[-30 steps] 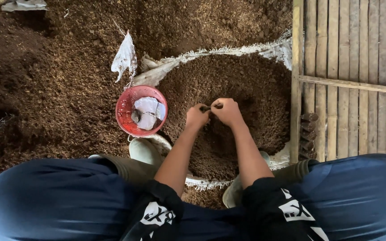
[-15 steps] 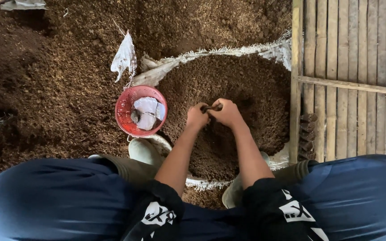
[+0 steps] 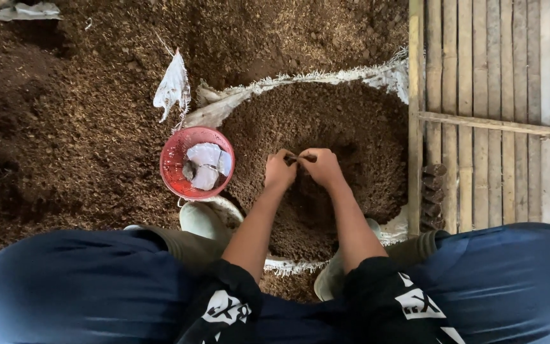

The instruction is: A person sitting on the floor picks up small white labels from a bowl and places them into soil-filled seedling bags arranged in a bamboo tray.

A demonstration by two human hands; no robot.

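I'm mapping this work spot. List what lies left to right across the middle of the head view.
Loose brown soil → red basket → left hand → right hand → soil in the open white sack → bamboo slat panel.

head cam | straight down | close over hands [image 3: 300,169] | single view

Soft, dim daylight fills the scene, brightest on the bamboo slat panel [image 3: 485,108] at the right and the frayed white sack rim [image 3: 326,79]. The upper left and far left soil sink into deep shadow. No glare. Focus is sharp at centre; the blue trouser knees along the bottom bulge with wide-angle distortion.
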